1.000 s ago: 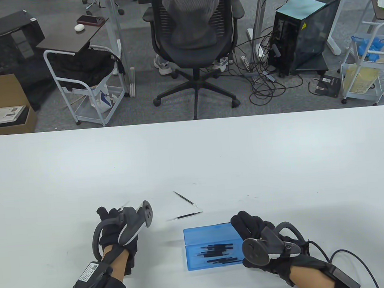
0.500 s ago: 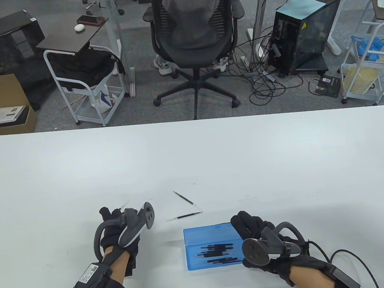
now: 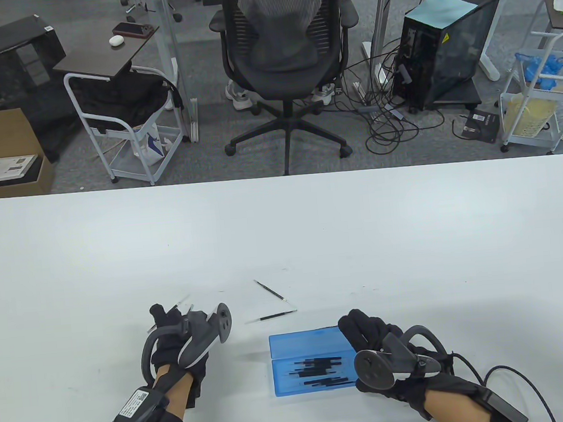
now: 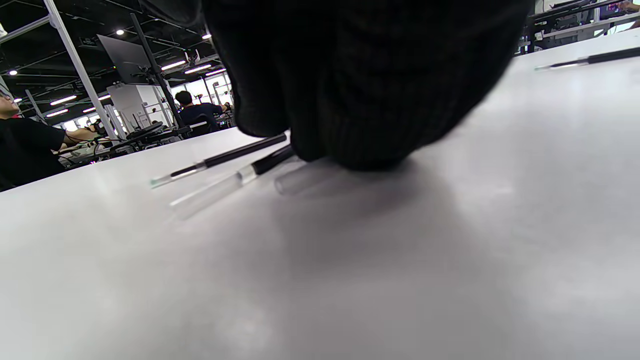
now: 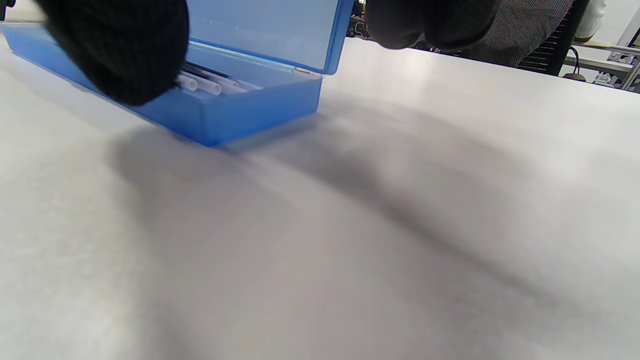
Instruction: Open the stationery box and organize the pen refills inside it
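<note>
The blue stationery box (image 3: 308,341) lies open near the table's front edge, lid tilted back, with several pen refills (image 3: 320,371) in its tray. My right hand (image 3: 357,330) grips the box's right end; in the right wrist view one fingertip (image 5: 120,55) sits on the tray's front rim and the other fingertips (image 5: 430,22) are behind the lid (image 5: 270,30). My left hand (image 3: 167,318), left of the box, pinches a few pen refills (image 4: 225,159) low over the table. Two loose refills (image 3: 270,289) (image 3: 271,316) lie between the hands.
The white table (image 3: 283,230) stretches far and to both sides. Beyond its far edge stand an office chair (image 3: 286,63), a white cart (image 3: 122,131) and a computer tower (image 3: 449,43).
My left hand has shifted slightly right with the refills in its fingers, and a second refill tip now shows. The right hand and box have not moved.
</note>
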